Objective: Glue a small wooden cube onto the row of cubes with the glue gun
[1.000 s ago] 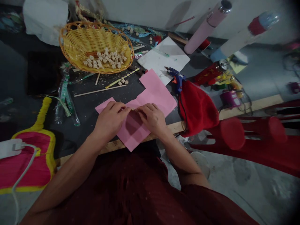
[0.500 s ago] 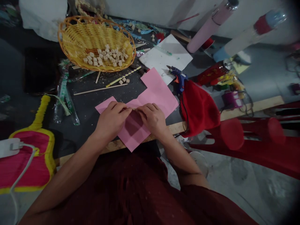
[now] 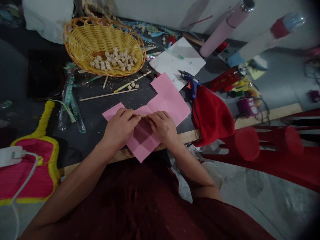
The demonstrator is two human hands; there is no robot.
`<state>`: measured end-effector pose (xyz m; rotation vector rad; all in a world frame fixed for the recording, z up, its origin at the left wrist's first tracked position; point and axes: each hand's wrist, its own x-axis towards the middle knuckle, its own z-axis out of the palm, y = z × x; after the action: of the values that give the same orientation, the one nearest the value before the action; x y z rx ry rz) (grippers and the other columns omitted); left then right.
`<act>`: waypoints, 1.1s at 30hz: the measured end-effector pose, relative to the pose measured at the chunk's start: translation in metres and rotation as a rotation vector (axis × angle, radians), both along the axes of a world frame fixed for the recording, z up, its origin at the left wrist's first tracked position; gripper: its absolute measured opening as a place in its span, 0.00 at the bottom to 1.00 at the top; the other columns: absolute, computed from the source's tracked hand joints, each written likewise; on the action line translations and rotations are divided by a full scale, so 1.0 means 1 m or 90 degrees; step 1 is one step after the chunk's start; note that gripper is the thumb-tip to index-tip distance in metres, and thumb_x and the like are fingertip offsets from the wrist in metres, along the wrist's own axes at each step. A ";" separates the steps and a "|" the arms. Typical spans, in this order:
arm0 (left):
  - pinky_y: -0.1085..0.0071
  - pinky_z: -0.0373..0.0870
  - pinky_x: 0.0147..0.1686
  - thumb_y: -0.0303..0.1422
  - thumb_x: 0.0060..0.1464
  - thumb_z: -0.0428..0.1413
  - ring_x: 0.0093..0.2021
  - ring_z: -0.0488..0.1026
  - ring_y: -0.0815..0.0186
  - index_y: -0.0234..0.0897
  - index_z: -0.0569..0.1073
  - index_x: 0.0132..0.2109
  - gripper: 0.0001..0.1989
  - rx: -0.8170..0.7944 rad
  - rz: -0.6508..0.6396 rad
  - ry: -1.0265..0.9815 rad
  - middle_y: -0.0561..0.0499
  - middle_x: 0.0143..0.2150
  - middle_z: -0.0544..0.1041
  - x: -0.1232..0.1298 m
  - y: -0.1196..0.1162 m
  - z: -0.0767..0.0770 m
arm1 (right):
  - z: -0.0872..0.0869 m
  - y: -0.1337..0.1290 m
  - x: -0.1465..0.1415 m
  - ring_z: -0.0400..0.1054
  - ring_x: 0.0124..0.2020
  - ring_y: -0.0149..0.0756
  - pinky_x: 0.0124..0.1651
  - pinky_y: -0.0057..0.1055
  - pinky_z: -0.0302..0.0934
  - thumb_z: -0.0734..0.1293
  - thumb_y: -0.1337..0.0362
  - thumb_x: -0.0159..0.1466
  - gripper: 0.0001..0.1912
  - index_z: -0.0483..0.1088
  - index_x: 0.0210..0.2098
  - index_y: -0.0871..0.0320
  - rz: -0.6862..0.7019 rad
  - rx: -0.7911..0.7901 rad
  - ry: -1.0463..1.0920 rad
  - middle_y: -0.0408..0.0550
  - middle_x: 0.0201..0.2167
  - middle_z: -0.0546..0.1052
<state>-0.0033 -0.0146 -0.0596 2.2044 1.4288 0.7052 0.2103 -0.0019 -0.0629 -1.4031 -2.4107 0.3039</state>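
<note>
- A pale wall (image 3: pixel 162 13) stands behind the dark desk (image 3: pixel 92 113), whose front edge is bare wood.
- A tiny pale piece (image 3: pixel 144 116) is held near that edge, probably so both hands reach it easily; its shape is mostly hidden.
- The piece lies between the fingertips of the left hand (image 3: pixel 120 128) and right hand (image 3: pixel 163 126); both sets of fingers are curled in and seem to pinch it.
- Pink paper (image 3: pixel 170 103) spreads under the hands, one corner over the front edge, perhaps as a clean backing.
- Beyond it, toward the back edge, the basket (image 3: pixel 85 40) gathers small cubes (image 3: pixel 122 60), likely against scattering.
- The glue gun (image 3: pixel 191 83) rests right of the paper, seemingly within reach.
</note>
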 end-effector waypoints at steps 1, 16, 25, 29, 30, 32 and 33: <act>0.48 0.73 0.54 0.26 0.65 0.49 0.53 0.73 0.46 0.41 0.83 0.53 0.19 0.009 -0.004 0.018 0.38 0.50 0.81 0.000 0.000 0.000 | 0.000 0.000 0.002 0.75 0.47 0.47 0.55 0.45 0.70 0.64 0.66 0.74 0.12 0.79 0.50 0.56 0.003 -0.003 0.012 0.54 0.45 0.83; 0.58 0.77 0.49 0.24 0.69 0.47 0.50 0.75 0.52 0.37 0.81 0.57 0.21 0.091 -0.019 0.191 0.41 0.50 0.81 0.001 -0.002 0.004 | 0.000 0.004 0.000 0.75 0.45 0.44 0.53 0.39 0.69 0.63 0.65 0.75 0.12 0.81 0.45 0.56 -0.024 -0.023 0.049 0.52 0.42 0.84; 0.56 0.77 0.50 0.23 0.69 0.48 0.50 0.75 0.51 0.34 0.82 0.57 0.20 0.099 -0.027 0.192 0.39 0.50 0.82 0.001 -0.002 0.006 | -0.002 0.001 -0.002 0.74 0.43 0.44 0.50 0.40 0.69 0.62 0.66 0.76 0.14 0.81 0.46 0.56 -0.025 0.013 0.006 0.51 0.42 0.84; 0.56 0.77 0.51 0.23 0.69 0.48 0.51 0.75 0.51 0.35 0.82 0.58 0.20 0.086 -0.026 0.192 0.40 0.51 0.81 0.001 -0.001 0.004 | -0.002 0.002 0.001 0.75 0.46 0.45 0.54 0.42 0.69 0.63 0.66 0.74 0.12 0.79 0.49 0.57 -0.012 -0.006 0.016 0.53 0.44 0.84; 0.56 0.77 0.51 0.23 0.68 0.48 0.51 0.75 0.51 0.35 0.82 0.58 0.20 0.082 -0.025 0.197 0.40 0.51 0.81 0.001 -0.001 0.004 | -0.001 0.003 0.002 0.75 0.47 0.45 0.55 0.43 0.69 0.64 0.66 0.74 0.12 0.79 0.50 0.58 -0.008 -0.010 0.023 0.54 0.45 0.84; 0.56 0.77 0.51 0.23 0.68 0.49 0.52 0.75 0.50 0.35 0.81 0.58 0.20 0.077 -0.024 0.204 0.40 0.52 0.81 0.001 -0.001 0.004 | 0.001 0.005 0.003 0.76 0.47 0.45 0.56 0.43 0.70 0.66 0.66 0.72 0.11 0.78 0.52 0.59 -0.002 -0.014 0.036 0.54 0.45 0.84; 0.56 0.77 0.52 0.23 0.68 0.49 0.52 0.75 0.50 0.35 0.81 0.58 0.20 0.075 -0.024 0.206 0.40 0.52 0.81 0.001 0.000 0.004 | 0.002 0.006 0.003 0.77 0.47 0.45 0.56 0.43 0.70 0.67 0.64 0.73 0.11 0.78 0.51 0.58 -0.002 -0.014 0.043 0.54 0.45 0.84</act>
<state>-0.0023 -0.0150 -0.0556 2.5194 1.5246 0.4426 0.2129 0.0038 -0.0604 -1.3831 -2.3571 0.3715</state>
